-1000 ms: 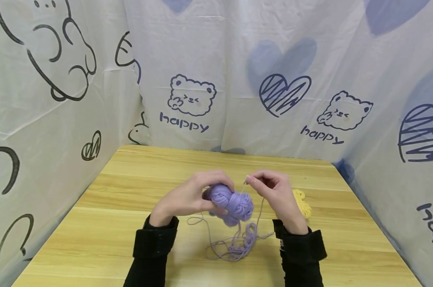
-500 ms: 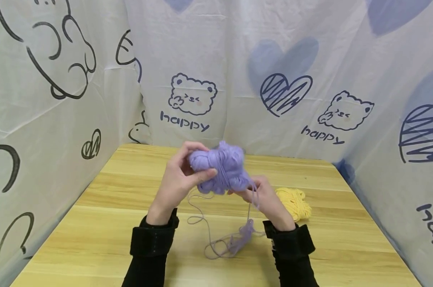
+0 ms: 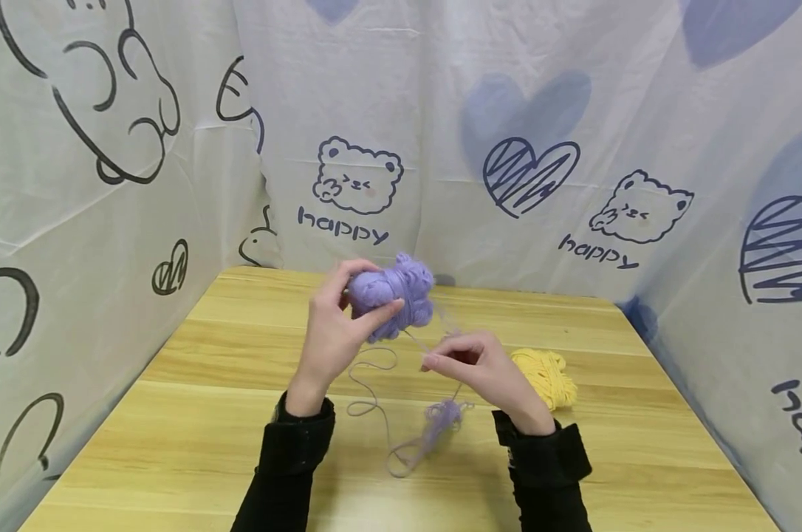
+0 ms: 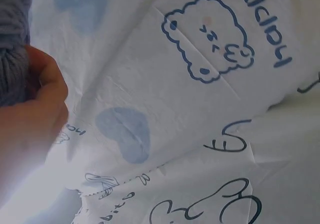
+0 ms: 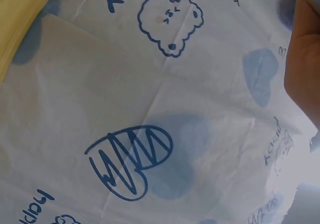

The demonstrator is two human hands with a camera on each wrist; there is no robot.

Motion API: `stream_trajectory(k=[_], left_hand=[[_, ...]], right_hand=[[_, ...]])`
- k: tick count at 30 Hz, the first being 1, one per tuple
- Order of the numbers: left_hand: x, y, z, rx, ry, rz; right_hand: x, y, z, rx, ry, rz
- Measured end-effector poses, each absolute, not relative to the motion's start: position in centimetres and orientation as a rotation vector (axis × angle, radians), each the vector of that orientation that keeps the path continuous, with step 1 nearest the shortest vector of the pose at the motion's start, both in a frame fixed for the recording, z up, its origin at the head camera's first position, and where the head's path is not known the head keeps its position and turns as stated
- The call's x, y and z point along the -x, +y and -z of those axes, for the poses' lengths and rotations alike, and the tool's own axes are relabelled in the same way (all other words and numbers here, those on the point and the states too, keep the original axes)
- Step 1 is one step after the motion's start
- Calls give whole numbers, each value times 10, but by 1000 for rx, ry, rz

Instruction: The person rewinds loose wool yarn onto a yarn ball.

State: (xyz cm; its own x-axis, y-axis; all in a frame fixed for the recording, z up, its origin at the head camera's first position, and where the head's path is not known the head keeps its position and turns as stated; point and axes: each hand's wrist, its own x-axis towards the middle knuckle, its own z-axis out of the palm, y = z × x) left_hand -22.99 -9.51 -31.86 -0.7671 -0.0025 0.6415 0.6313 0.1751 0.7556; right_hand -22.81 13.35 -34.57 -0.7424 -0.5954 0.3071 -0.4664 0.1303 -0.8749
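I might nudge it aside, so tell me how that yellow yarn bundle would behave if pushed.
The yellow yarn bundle looks soft and loosely wound, so it would probably squash and slide on the wooden table rather than roll. It likely weighs little. Loops could snag or pull loose.

Desk [image 3: 175, 443] bare from 7 to 11 o'clock of the hands: open lane along the left side. Curtain [image 3: 441, 111] walls off 9, 12 and 3 o'clock, no exit there. Yellow yarn [image 3: 546, 377] sits at 3 o'clock just beside the right hand [image 3: 481, 369], blocks a low sweep right. Loose purple strand [image 3: 414, 436] loops on the desk at 6 o'clock between both wrists, snag risk. Left hand [image 3: 337, 332] holds the purple ball [image 3: 394, 295] raised at 12 o'clock.
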Motion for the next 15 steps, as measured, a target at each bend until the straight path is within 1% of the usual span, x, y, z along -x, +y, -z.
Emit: stream_trajectory(k=[7,15], left_hand=[[230,-93,323,979,-2278,1295],[228,-94,324,1351,-2353,1289]], right_hand=[[213,143,333,1078,2306,1804],[216,150,332,1034,2398,1965]])
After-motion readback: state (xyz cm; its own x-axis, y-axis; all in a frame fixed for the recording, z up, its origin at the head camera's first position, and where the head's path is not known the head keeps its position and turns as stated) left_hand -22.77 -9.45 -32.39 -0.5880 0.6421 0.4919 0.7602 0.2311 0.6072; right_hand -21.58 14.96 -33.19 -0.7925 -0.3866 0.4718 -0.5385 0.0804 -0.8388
